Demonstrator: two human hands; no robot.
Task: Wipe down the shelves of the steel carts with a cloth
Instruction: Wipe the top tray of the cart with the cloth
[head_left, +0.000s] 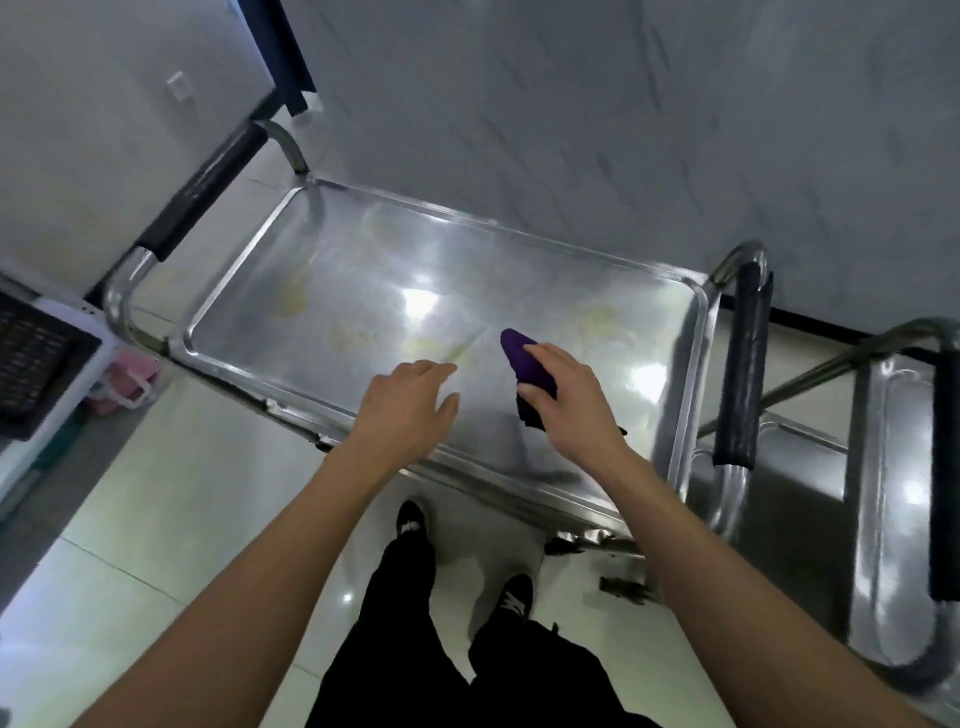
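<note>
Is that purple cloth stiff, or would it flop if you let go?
Probably floppy: the purple cloth bunches and folds inside the right hand, and a dark end droops below it. It looks light, held in an easy one-handed grip.

No legible text or labels.
</note>
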